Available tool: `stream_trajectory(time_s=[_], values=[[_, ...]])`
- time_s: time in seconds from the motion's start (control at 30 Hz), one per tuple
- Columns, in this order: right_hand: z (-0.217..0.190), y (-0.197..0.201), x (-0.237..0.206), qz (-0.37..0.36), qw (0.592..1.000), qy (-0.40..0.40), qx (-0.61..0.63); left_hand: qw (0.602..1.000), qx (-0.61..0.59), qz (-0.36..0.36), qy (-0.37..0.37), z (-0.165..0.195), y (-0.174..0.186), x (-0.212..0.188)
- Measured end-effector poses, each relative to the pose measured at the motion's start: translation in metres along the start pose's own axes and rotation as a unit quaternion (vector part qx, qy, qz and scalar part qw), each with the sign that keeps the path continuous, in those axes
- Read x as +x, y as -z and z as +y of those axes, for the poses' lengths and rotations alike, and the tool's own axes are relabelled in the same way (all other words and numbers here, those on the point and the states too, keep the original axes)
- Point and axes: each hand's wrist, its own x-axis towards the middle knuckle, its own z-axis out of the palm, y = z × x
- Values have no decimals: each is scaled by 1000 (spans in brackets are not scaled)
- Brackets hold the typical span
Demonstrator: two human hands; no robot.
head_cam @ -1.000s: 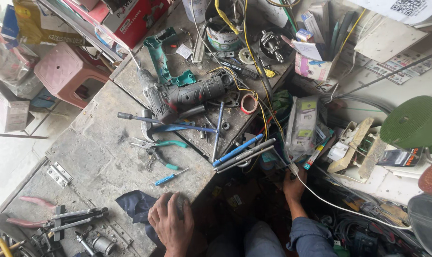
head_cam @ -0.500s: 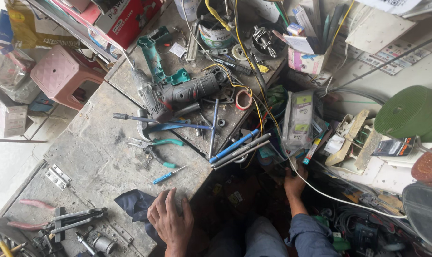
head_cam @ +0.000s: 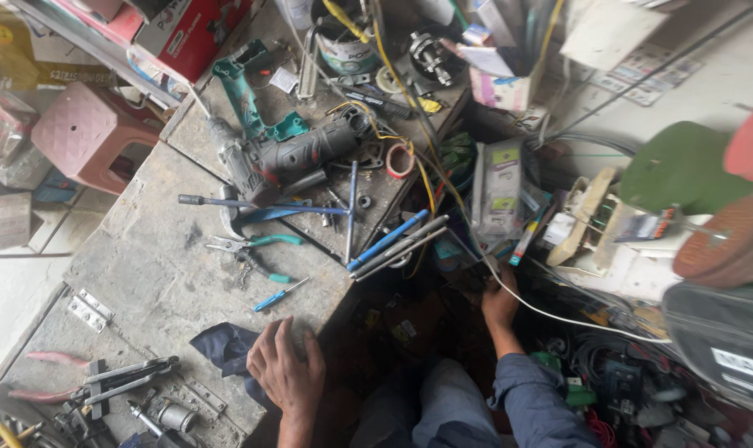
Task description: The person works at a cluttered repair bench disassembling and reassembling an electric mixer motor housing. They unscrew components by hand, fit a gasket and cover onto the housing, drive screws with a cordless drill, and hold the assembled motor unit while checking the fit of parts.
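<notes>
Left hand (head_cam: 287, 373) flat on near table (head_cam: 144, 274) edge beside dark cloth (head_cam: 223, 347), holding nothing. Right hand (head_cam: 499, 300) reaching into dark recess by white cable (head_cam: 559, 317); grip unclear. Nothing lifted yet.

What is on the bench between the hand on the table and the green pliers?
In the head view, a small blue screwdriver lies on the bench between the left hand and the green-handled pliers.

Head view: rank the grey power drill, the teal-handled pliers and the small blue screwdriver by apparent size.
1. Grey power drill, clearly largest.
2. Teal-handled pliers.
3. Small blue screwdriver, smallest, though close to the pliers in length.
All lie on the same workbench, so nearness barely skews this.
</notes>
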Motion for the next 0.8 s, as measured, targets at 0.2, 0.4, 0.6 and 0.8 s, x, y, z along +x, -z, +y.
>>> stream_trajectory(time_s=[0.2, 0.4, 0.6, 0.8], values=[[-11, 85, -28, -37, 999, -30, 3, 999, -10, 40, 0, 9, 29, -19], [-16, 197, -90, -37, 997, -61, 19, 994, -71, 86, 13, 27, 83, -32], [-31, 290, -197, 11, 969, -235, 79, 942, -289, 100, -140, 120, 126, 1], [-26, 353, -322, 146, 933, -324, 51, 793, -533, -69, -288, 213, 168, -51]])
